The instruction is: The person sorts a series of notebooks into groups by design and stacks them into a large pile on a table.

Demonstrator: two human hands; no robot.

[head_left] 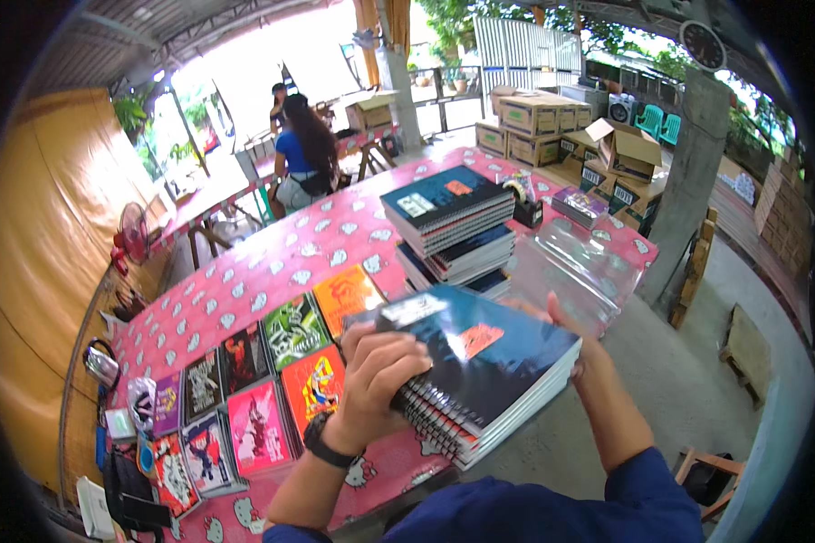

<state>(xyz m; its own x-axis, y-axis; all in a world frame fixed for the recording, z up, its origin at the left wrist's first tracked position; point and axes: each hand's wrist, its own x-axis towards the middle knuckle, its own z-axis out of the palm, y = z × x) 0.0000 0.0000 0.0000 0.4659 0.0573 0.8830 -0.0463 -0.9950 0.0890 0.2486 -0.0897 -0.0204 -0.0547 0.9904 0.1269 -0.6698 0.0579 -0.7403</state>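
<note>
A thick stack of spiral notebooks (516,362) with dark blue covers is held between my two hands, just in front of me at the table's near edge. My left hand (376,366) wraps its fingers over the spiral-bound side. On the opposite side my right hand (570,330) grips the stack, its fingers partly hidden behind it. Beyond it a taller pile of similar notebooks (448,217) stands on the table, its layers set at differing angles. To the left lie rows of notebooks with bright covers, among them a pink notebook (258,425) and a green notebook (294,328).
The pink patterned table (244,294) runs far left. Right of the pile are a tape dispenser (527,206), clear plastic sheets (570,271) and a small purple stack (580,206). Cardboard boxes (534,118) and a pillar (684,181) stand beyond. A person (303,154) sits farther back.
</note>
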